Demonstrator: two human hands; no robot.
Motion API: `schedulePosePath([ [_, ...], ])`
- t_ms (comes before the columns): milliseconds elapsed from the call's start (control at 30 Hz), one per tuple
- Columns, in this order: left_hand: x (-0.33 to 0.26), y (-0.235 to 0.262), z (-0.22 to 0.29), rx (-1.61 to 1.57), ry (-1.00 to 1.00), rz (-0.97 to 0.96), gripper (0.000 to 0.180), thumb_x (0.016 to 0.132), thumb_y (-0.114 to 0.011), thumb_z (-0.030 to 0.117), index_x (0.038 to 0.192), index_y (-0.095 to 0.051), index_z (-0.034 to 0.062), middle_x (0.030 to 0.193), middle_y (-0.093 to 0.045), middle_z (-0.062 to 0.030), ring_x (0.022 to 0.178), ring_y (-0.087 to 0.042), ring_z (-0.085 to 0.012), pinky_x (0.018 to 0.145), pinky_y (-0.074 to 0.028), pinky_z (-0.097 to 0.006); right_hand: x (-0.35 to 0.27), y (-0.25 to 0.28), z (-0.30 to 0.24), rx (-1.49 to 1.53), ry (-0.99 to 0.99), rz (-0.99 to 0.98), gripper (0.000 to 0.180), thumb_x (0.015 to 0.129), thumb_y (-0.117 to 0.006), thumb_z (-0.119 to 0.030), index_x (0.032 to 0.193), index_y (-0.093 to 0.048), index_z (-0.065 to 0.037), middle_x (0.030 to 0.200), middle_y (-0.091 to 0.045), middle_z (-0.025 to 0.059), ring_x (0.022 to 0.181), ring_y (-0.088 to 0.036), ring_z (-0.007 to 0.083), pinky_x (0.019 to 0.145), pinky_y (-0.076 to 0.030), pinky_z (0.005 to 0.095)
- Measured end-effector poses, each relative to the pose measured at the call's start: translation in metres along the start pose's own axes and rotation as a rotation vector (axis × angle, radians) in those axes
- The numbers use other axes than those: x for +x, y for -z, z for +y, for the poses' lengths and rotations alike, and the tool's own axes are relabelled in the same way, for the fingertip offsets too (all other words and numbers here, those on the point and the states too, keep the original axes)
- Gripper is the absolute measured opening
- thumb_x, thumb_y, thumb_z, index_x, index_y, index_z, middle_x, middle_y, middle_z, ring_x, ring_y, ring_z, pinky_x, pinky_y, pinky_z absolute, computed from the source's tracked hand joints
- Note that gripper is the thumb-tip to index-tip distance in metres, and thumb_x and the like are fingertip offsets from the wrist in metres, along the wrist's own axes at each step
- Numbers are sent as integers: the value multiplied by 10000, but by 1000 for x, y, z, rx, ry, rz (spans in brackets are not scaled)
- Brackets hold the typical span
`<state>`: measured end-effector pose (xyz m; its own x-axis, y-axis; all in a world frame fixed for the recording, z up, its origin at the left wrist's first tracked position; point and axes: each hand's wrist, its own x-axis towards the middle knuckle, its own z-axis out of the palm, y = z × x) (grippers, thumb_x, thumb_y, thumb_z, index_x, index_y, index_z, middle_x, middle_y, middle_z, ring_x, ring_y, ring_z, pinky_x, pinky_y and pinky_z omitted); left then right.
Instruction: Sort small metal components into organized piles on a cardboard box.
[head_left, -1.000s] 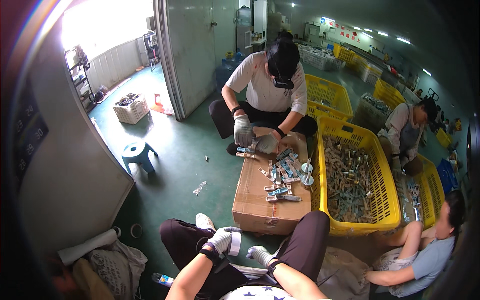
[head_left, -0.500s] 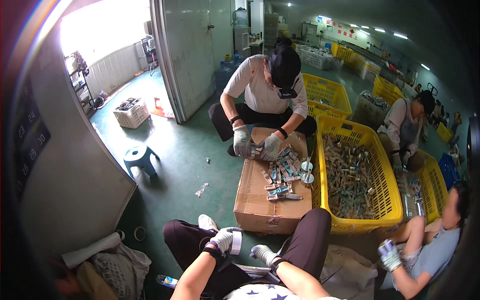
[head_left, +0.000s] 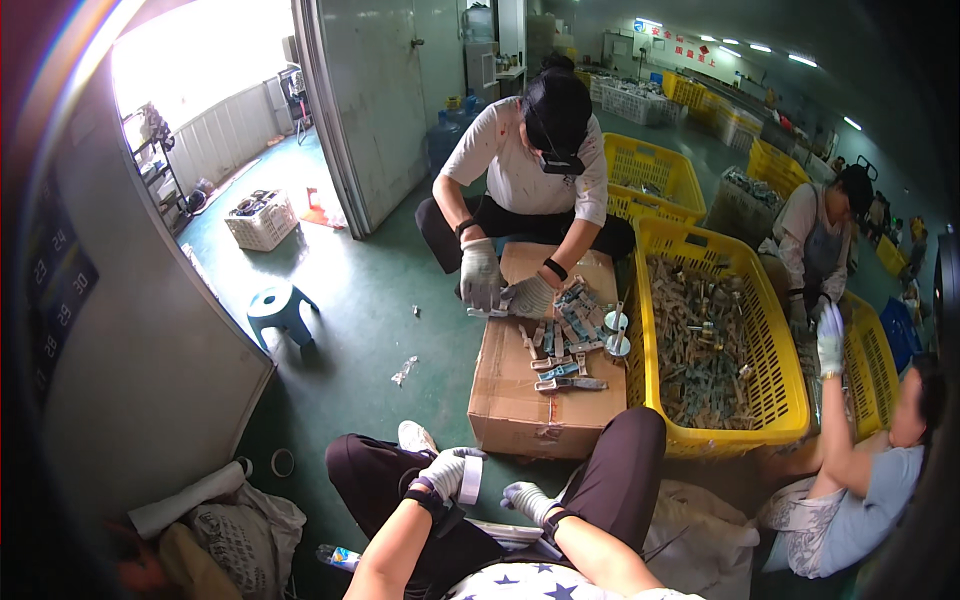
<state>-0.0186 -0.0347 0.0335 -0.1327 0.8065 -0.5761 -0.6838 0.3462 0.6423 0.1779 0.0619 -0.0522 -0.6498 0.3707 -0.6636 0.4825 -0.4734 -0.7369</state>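
My left hand [head_left: 446, 470], in a grey-white knit glove, is closed round a white roll of tape [head_left: 470, 480] above my left thigh. Its round edge faces my other hand. My right hand [head_left: 528, 501], gloved alike, hovers a little to the right with its fingers curled in. What those fingers hold, if anything, is too small to make out. Beneath my hands, a pale flat stack [head_left: 508, 533] lies in my lap. Past my knees stands a cardboard box [head_left: 505, 385] topped with several metal and plastic clip-like parts [head_left: 570, 345].
Across the box a co-worker [head_left: 530, 160] handles parts with gloved hands. A yellow crate [head_left: 720, 440] full of parts stands right of the box. Another person [head_left: 865, 480] sits at the far right. A blue stool [head_left: 280, 308], tape ring [head_left: 283, 462] and sacks [head_left: 240, 535] are at left.
My hands stay almost where they were, the tape roll still in the left. The person at right has raised a gloved hand toward the crates. The co-worker opposite has shifted their hands slightly.
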Motion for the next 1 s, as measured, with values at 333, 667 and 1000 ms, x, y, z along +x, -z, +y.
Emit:
schedulePosePath([
  [333, 9, 12, -8, -213, -51, -55, 193, 892, -537, 110, 1031, -609, -3, 854, -673, -142, 720, -662, -304, 676, -555, -418, -1, 4, 1, -125, 100, -86, 209, 914, -524, -159, 924, -641, 14, 756, -660, 93, 673, -612, 187, 667, -505, 324],
  [667, -21, -29, 13, -130, -53, -1, 271, 794, -689, 11, 1058, -630, 17, 853, -656, -54, 705, -623, -158, 632, -522, -283, -5, 7, 1, -46, 105, -68, 242, 924, -530, -181, 994, -626, 30, 790, -665, 111, 702, -632, 199, 687, -517, 324],
  [1000, -17, -17, 7, -124, -64, 42, 232, 794, -693, 14, 1019, -642, -9, 888, -675, -79, 750, -647, -179, 681, -536, -295, -4, 2, 0, -5, 47, -62, 244, 920, -536, -158, 1039, -606, 43, 811, -665, 131, 714, -642, 216, 690, -528, 335],
])
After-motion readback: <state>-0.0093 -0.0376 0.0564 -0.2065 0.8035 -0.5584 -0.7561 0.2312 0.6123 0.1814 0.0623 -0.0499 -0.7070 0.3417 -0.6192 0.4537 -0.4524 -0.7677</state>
